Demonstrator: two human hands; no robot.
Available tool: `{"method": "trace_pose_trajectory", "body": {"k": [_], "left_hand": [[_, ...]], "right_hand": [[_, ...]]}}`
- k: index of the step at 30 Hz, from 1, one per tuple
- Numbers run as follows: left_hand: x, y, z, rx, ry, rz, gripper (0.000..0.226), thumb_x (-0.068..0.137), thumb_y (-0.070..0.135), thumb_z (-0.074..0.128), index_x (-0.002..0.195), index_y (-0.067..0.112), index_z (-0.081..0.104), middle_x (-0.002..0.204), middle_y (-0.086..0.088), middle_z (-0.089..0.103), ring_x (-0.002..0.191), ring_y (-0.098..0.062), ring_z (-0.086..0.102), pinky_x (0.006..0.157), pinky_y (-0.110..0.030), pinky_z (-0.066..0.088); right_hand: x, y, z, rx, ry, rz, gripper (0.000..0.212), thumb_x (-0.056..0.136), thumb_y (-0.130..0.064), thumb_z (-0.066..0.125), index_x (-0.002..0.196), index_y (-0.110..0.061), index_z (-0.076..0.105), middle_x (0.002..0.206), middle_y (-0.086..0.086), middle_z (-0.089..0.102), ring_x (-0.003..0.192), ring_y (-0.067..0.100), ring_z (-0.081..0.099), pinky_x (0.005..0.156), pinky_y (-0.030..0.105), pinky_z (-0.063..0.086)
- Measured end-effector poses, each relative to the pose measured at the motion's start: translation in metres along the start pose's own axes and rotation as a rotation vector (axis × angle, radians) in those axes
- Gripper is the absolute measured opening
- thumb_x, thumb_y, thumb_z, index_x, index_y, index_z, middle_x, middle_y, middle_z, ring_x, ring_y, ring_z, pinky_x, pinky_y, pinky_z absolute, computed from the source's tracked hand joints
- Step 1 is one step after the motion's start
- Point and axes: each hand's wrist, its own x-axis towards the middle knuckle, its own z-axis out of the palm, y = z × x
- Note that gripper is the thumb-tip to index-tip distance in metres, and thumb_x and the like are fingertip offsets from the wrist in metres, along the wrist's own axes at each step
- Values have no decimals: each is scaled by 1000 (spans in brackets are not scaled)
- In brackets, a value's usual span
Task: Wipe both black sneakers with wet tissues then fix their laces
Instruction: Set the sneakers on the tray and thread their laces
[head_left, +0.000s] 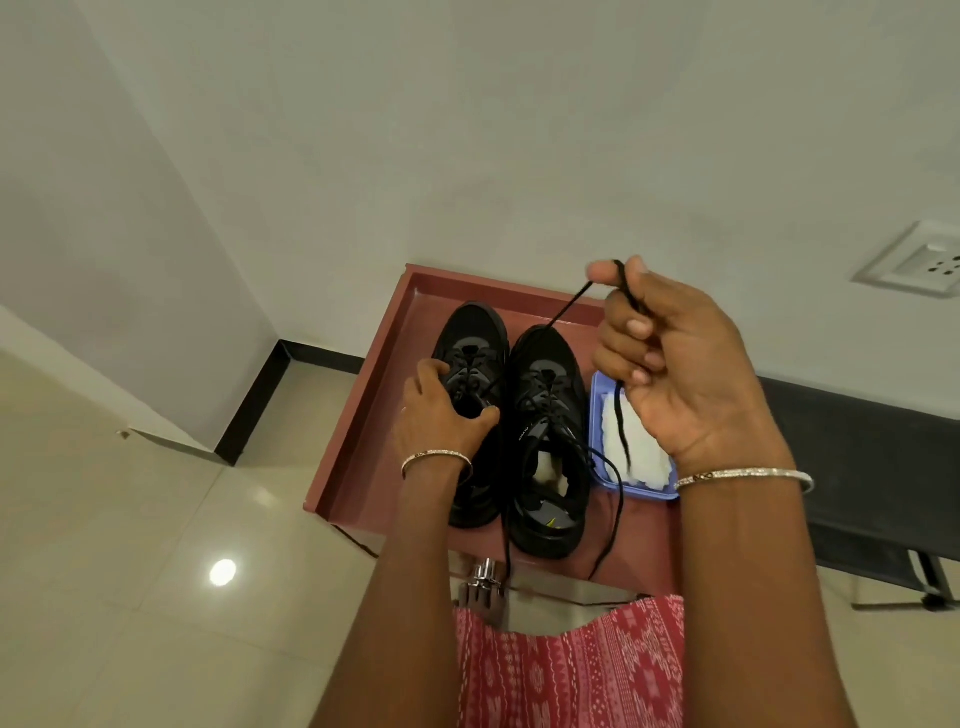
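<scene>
- Head view: two black lace-up sneakers stand side by side, touching, on a reddish-brown rimmed surface (363, 415) pushed against a pale wall.
- The left black sneaker (475, 343) has the left hand (441, 410) over its laced middle; the grip is curled round the tongue and laces, thumb toward the shoe's opening, wrist bent down, a thin metal bangle (436, 460) at the wrist.
- The right black sneaker (545, 441) stands just beside it, its laces loose; two ends trail over the near edge of the surface.
- The right hand (675, 364) is raised above and to the right of that sneaker, palm turned toward the person, fingers curled. Its grip pinches a black lace (569, 301) between thumb and forefinger; the lace runs taut down to the toe end of the right sneaker, and its free tail hangs below the palm.
- Under that hand lies a light-blue plastic tray (597, 415) holding white wet tissues (639, 457), just right of the right sneaker.
- A second bangle (743, 475) circles the right wrist; red patterned cloth (571, 670) shows below.
</scene>
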Motion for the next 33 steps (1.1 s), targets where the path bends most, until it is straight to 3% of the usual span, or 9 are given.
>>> {"method": "trace_pose_trajectory", "body": {"k": [3, 9, 19, 23, 27, 29, 30, 32, 33], "left_hand": [[-8, 0, 2, 15, 2, 8, 67, 70, 57, 75, 124, 33, 42, 119, -6, 47, 95, -32, 61, 86, -46, 53], [-15, -3, 10, 120, -20, 2, 68, 75, 67, 66, 134, 41, 43, 121, -10, 45, 97, -35, 60, 89, -47, 51], [-15, -3, 20, 150, 9, -19, 59, 86, 57, 62, 139, 40, 42, 121, -11, 46, 96, -33, 60, 78, -42, 52], [-6, -4, 19, 103, -100, -43, 64, 83, 59, 65, 139, 41, 40, 129, -13, 43, 107, -37, 57, 84, -47, 54], [8, -12, -9, -23, -346, -51, 76, 79, 62, 69, 143, 35, 41, 144, -15, 35, 126, -40, 48, 101, -49, 47], [14, -12, -31, 58, -415, -56, 69, 82, 64, 64, 130, 15, 56, 129, -20, 56, 112, -36, 59, 92, -45, 51], [15, -10, -44, 93, -416, -91, 66, 85, 65, 60, 115, 7, 63, 107, -21, 65, 92, -32, 65, 79, -41, 53], [15, -2, -71, 41, -449, -209, 60, 92, 62, 52, 85, 4, 65, 64, -8, 64, 53, -20, 55, 56, -28, 44], [14, 2, -84, -20, -471, -241, 57, 96, 57, 50, 78, 5, 64, 51, -1, 58, 45, -16, 47, 51, -24, 39]], "right_hand": [[-4, -22, 16, -97, 23, -8, 32, 108, -19, 38, 109, -3, 65, 55, -6, 36, 40, 4, 22, 38, 19, 19], [-11, -81, 65, -375, 111, -69, 31, 107, -16, 40, 94, -8, 66, 52, -9, 38, 41, 4, 24, 39, 19, 21], [-2, -95, 105, -381, 68, -191, 29, 100, -8, 43, 78, -8, 62, 45, -10, 39, 39, 6, 24, 39, 20, 21], [0, -87, 92, -378, 39, -224, 34, 107, -19, 43, 86, -9, 68, 50, -9, 38, 43, 6, 24, 40, 20, 22], [-4, -73, 82, -418, 18, -287, 36, 109, -24, 40, 94, -11, 70, 56, -5, 39, 44, 7, 24, 42, 22, 21], [-9, -61, 77, -433, 15, -308, 35, 109, -27, 40, 100, -13, 70, 58, -3, 42, 44, 5, 27, 42, 20, 24], [-12, -55, 73, -452, 28, -326, 33, 109, -28, 39, 104, -14, 70, 59, -2, 43, 44, 4, 30, 44, 19, 26], [-17, -38, 66, -530, 78, -360, 29, 108, -30, 40, 113, -21, 67, 62, -2, 48, 50, 3, 40, 52, 19, 34], [-20, -26, 63, -576, 107, -362, 26, 107, -33, 42, 117, -25, 65, 63, -4, 51, 54, 3, 46, 57, 19, 37]]}}
